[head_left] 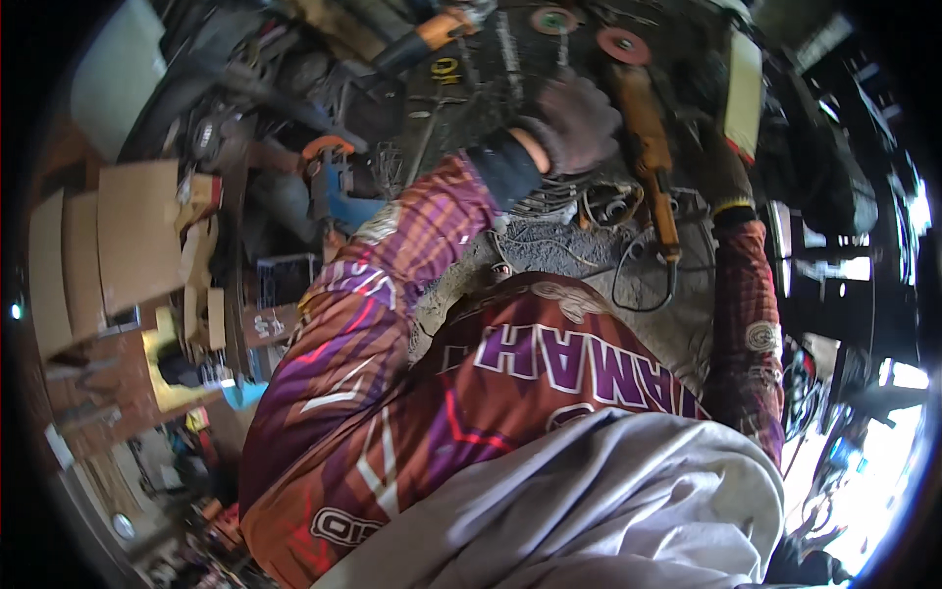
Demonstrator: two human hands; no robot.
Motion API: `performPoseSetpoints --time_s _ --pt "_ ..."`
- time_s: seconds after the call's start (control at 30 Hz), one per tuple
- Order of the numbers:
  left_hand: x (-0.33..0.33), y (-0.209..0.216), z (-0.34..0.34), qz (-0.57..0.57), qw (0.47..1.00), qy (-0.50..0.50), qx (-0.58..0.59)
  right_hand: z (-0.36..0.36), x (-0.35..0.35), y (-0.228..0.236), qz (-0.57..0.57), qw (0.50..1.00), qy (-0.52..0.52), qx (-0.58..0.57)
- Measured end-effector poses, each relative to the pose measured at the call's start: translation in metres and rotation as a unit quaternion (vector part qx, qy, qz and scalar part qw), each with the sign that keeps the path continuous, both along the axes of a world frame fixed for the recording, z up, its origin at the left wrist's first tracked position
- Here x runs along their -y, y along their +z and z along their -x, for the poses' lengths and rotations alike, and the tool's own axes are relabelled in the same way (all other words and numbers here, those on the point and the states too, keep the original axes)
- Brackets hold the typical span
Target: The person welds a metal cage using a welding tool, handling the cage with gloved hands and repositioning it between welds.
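Observation:
My left hand [577,123], in a dark glove, reaches over the cluttered work surface and looks partly curled, but its fingers are smeared by motion. Just right of it lies an orange power tool [645,137], probably an angle grinder, with its cord trailing toward me. A reddish abrasive disc [623,45] is at its far end. My right hand [724,175], gloved with a yellowish cuff, is farther right in shadow. Beside it stands a pale flat piece [743,93] with a red lower edge; whether I grip it cannot be made out.
A second orange grinder [439,31] lies at the far left, near a green disc [554,20] and a yellow ring-shaped item [444,69]. A blue tool [345,191] sits left of my left arm. Cardboard boxes [137,236] stand farther left. A black cord [643,307] loops in front.

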State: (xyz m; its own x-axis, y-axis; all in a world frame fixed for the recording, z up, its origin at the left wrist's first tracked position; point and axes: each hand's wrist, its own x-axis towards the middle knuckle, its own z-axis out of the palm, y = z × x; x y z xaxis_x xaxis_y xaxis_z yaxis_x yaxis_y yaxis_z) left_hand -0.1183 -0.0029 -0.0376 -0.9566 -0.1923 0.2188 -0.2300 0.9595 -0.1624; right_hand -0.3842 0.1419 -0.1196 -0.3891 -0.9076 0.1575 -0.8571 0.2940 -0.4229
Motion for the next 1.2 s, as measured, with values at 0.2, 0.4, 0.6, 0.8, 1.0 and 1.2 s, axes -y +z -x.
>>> performPoseSetpoints --time_s 0.2,0.4,0.6,0.8,1.0,1.2 --pt "0.002 0.001 -0.019 -0.018 1.000 0.011 -0.019 -0.045 0.021 0.028 -0.061 0.992 -0.053 -0.101" --pt "-0.001 0.026 -0.037 -0.010 0.998 -0.015 -0.052 -0.117 0.001 0.072 0.205 0.930 -0.023 0.305" --pt "0.003 0.027 -0.073 -0.014 0.972 -0.102 -0.209 -0.171 0.052 0.050 0.076 0.926 0.166 0.330" --pt "-0.025 0.026 -0.112 -0.143 0.945 -0.006 -0.294 -0.198 0.057 0.085 0.017 0.696 0.189 0.693" --pt "-0.052 -0.047 -0.188 -0.227 0.877 0.130 -0.403 -0.225 0.037 0.116 0.029 0.855 0.174 0.488" --pt "-0.047 -0.046 -0.193 -0.277 0.901 0.076 -0.325 -0.243 -0.020 0.155 0.215 0.777 0.009 0.591"
